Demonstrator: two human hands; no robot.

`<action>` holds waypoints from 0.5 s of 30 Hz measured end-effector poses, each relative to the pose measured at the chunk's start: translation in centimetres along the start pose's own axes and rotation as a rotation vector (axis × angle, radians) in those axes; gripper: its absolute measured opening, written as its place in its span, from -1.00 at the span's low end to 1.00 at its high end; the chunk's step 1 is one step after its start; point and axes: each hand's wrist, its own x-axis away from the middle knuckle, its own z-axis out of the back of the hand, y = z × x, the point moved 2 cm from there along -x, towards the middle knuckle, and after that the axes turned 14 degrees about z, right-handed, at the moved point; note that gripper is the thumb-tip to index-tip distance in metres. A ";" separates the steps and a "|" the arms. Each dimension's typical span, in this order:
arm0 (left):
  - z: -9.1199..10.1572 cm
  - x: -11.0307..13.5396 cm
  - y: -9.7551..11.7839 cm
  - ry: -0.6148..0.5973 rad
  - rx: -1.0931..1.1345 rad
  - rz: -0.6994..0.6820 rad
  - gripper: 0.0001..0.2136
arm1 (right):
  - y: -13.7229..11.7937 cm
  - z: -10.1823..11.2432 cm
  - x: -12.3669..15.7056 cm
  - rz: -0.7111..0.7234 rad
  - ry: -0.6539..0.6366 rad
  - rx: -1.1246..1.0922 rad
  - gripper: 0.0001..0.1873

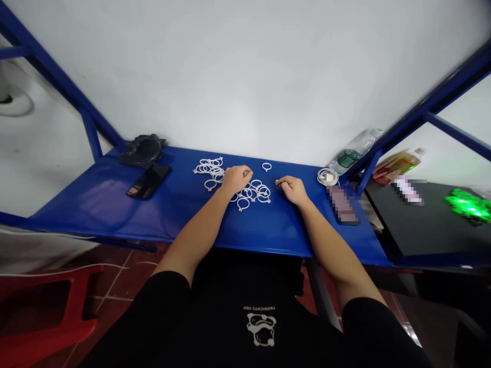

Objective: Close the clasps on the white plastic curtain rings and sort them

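White rings [243,203], each with a small eyelet, lie in a loose pile on the blue table [184,209]. Above the middle of this pile is my left hand [235,180], its fingers curled closed. A small dark bit shows at its fingertips, too tiny to name. My right hand [293,190] is closed in a pinch to the right of the pile, with a speck of white at the fingertips that I cannot identify. One single ring [266,166] lies apart, behind and between the hands. More rings [209,166] overlap to the left.
A black phone [149,181] and a dark round object [144,150] lie on the left. At right are a coiled white cable [328,177], a plastic bottle [351,156] and a blurred-out phone [342,205]. Blue frame bars [92,133] rise at the sides; a wall stands behind.
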 end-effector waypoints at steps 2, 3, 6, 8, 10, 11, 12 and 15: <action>0.0 0.0 0.0 0.004 -0.017 -0.004 -0.79 | -0.1 0.1 0.0 -0.032 0.022 -0.001 -0.64; 0.0 0.0 0.0 0.008 -0.027 -0.004 -0.78 | -0.2 0.2 0.0 -0.046 0.026 0.012 -0.63; 0.0 0.0 -0.1 0.018 -0.077 -0.008 -0.72 | -0.8 0.0 0.0 -0.051 0.003 0.138 -0.67; 0.1 0.1 -0.1 0.018 -0.124 -0.021 -0.69 | -1.6 -0.4 0.0 -0.027 -0.026 0.254 -0.71; 0.0 0.2 0.0 0.017 -0.159 -0.038 -0.67 | -2.5 -0.9 -0.1 0.008 -0.059 0.310 -0.73; 0.0 0.2 0.0 0.022 -0.167 -0.044 -0.65 | -3.0 -1.2 -0.2 0.029 -0.076 0.308 -0.71; 0.0 0.2 0.0 0.032 -0.170 -0.048 -0.64 | -3.5 -1.5 -0.3 0.052 -0.095 0.295 -0.65; 0.0 0.1 0.0 0.084 -0.161 -0.045 -0.64 | -4.8 -2.1 -1.0 0.131 -0.138 0.272 -0.45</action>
